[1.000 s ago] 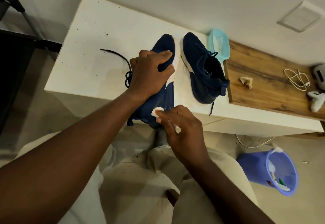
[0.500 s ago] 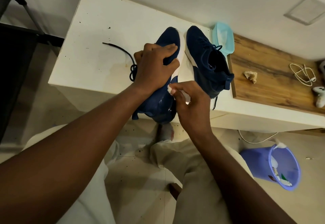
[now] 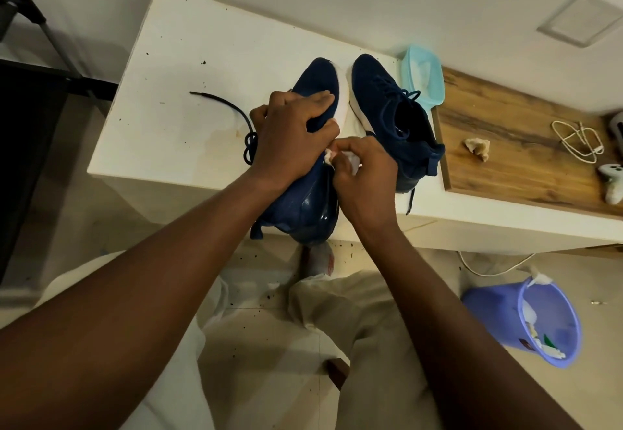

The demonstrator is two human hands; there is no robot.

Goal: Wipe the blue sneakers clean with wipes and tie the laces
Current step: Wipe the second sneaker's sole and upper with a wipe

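**Heel over the near edge**

The left hand [image 3: 293, 136] grips the tilted sneaker [image 3: 318, 75] across its upper. The right hand [image 3: 365, 176] pinches a wipe [image 3: 329, 157] against its side. The heel hangs past the near edge of the desk [image 3: 188, 45], so I judge a hard rub may push it off to the floor. The second sneaker [image 3: 381, 99] stands just beside on the right, leaving little room there. Open room lies toward the left edge, past the loose lace [image 3: 219, 103].

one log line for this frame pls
step: wiping | left hand: grips held sneaker, tilted on white table | right hand: pinches wipe at its sole edge | lace: loose on table | other sneaker: upright beside it
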